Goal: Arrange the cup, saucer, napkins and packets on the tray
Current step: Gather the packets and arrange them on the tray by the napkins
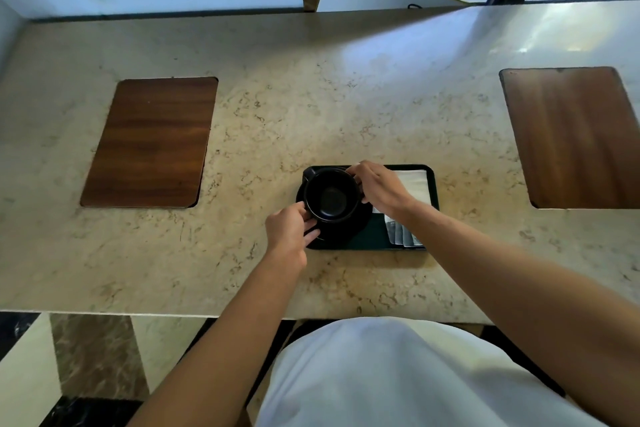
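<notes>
A black cup [331, 196] stands upright on a black saucer [349, 227] at the left end of a dark green tray [367, 242]. My left hand [291, 227] grips the cup's near left rim, with fingers also touching the saucer. My right hand [377, 185] holds the cup's far right side. A white napkin [414, 180] lies in the tray's far right corner, partly under my right hand. Several grey packets [401, 236] are fanned in the near right corner.
The tray sits on a beige marble counter [277, 114]. Two wooden inlays are set into it, one at the left [152, 142] and one at the right [575, 139]. The counter's near edge is close to my body.
</notes>
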